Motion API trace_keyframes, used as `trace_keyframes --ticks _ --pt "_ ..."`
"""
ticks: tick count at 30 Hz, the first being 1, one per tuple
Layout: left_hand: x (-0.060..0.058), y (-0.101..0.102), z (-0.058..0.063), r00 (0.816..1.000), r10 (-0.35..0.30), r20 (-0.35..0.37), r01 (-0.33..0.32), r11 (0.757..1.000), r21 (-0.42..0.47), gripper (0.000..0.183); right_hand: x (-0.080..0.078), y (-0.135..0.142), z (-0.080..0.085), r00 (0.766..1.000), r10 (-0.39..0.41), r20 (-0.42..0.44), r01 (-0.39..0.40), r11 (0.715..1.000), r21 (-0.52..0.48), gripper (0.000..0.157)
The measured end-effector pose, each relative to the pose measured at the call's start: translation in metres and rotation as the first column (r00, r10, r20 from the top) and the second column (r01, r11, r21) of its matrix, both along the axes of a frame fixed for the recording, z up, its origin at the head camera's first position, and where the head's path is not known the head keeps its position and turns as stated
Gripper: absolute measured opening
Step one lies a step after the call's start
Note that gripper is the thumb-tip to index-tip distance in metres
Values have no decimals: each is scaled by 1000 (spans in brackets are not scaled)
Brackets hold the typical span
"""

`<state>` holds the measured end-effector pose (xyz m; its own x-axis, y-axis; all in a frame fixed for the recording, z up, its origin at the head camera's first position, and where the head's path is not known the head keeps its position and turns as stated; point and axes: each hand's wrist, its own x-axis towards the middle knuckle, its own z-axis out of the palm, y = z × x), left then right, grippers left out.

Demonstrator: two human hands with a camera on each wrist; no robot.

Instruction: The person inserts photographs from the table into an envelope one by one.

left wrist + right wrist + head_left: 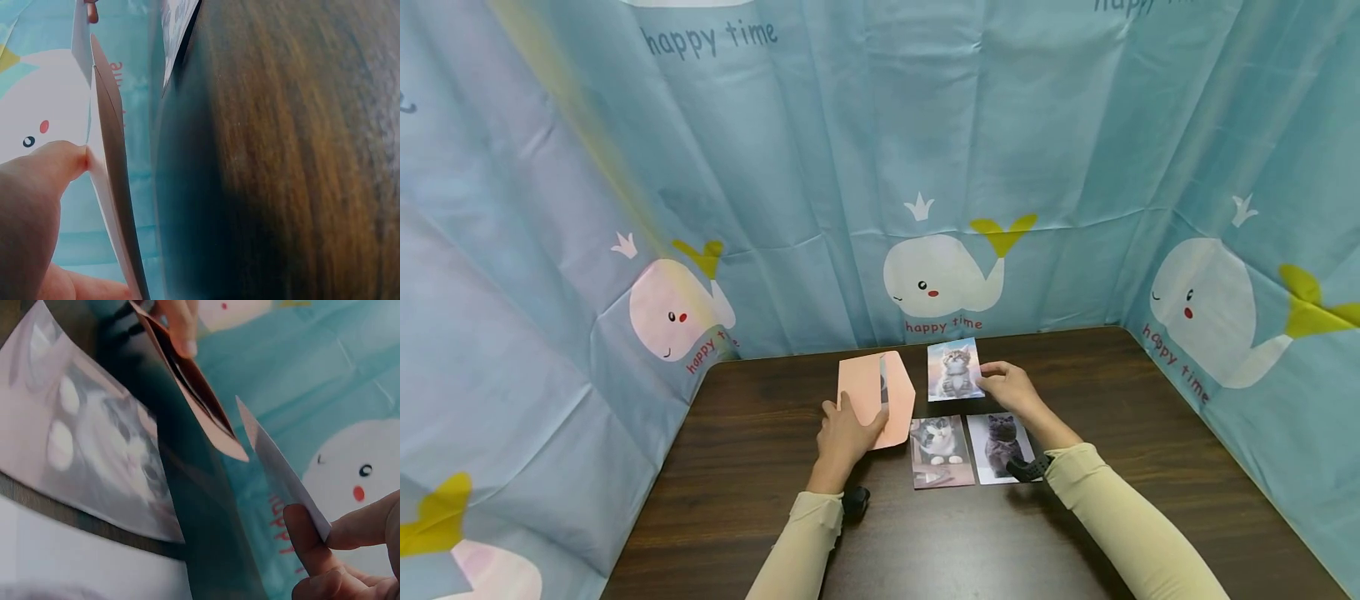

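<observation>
My left hand (847,432) grips a peach envelope (859,379) with its flap folded out to the right. Part of a picture card shows in the envelope's opening. In the left wrist view the thumb (53,164) presses the envelope's face (109,169). Just right of it, my right hand (1011,387) pinches a kitten picture card (955,371) by its right edge between thumb and fingers. The right wrist view shows this card (284,475) edge-on, close to the gaping envelope (187,387).
On the dark wooden table (737,467) lie two more cat cards side by side: a grey-and-white kitten card (942,454) and a dark grey cat card (1000,446), partly under the right wrist's black strap (1028,468). A blue whale-print curtain (805,283) surrounds the table's back and sides.
</observation>
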<state>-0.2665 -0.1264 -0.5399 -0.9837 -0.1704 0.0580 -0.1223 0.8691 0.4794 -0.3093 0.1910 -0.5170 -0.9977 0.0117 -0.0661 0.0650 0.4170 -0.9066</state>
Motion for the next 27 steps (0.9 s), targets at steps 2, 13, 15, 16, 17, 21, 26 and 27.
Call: trace_keyframes --ticks 2,13,15,16,17,21,26,27 --pt "0 1 0 1000 -1 3 1 1000 0 107 1 -8 0 1000 10 -20 -9 1000 9 38" --pt "1 3 -2 1000 -3 -12 2 1000 -12 106 7 -40 -1 997 63 -50 -63 998 -2 35" --pt "1 3 -1 1000 2 -10 -2 1000 -13 106 7 -46 -2 995 68 -66 -69 998 -3 34" --pt "1 3 -1 1000 4 -9 -4 1000 -14 105 7 -49 -2 995 74 -71 -74 997 -3 33" --pt "1 4 -1 1000 6 -9 -6 1000 -15 105 7 -52 -3 994 76 -73 -76 997 -3 32" --pt "1 5 0 1000 8 -18 -8 1000 -16 104 6 -61 -6 994 88 -71 -89 996 -7 32" --pt "1 6 0 1000 17 -21 -18 1000 -16 103 4 -70 -8 993 94 -77 -94 996 -6 32" --pt "1 5 0 1000 17 -18 -18 1000 -18 104 3 -71 -8 993 92 -80 -93 996 -6 32"
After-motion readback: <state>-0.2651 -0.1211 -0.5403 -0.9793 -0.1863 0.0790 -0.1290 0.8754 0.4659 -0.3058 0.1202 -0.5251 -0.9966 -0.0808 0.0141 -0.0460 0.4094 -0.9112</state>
